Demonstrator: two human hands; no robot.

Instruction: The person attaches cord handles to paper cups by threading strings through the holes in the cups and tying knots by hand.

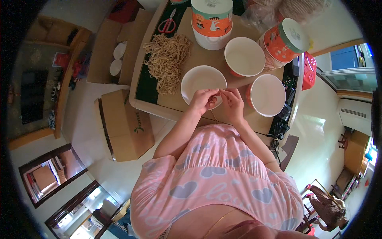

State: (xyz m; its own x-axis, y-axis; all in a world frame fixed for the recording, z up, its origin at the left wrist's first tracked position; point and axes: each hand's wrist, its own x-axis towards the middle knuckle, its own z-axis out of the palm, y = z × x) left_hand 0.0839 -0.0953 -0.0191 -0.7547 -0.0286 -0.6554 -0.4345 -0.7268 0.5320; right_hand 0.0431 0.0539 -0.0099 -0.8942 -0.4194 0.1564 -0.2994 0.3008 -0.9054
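Observation:
My left hand (204, 100) and my right hand (233, 104) meet with pinched fingertips over the near right rim of a white paper tub (199, 79). A short length of beige twine (214, 115) hangs below the hands and appears to run up into the fingers. Left of the tub lies a loose, tangled heap of the same twine (167, 59). Two more open tubs stand close by: one tub (244, 55) behind my right hand and another tub (268, 95) to its right. What the fingertips do with the twine is too small to make out.
Red-handled scissors (167, 26) lie at the table's far left. Stacked tubs with an orange printed tub (212, 22) on top stand at the back, beside another orange tub (288, 40). Black cables (278, 129) lie along the right edge. Cardboard boxes (127, 127) stand on the floor at left.

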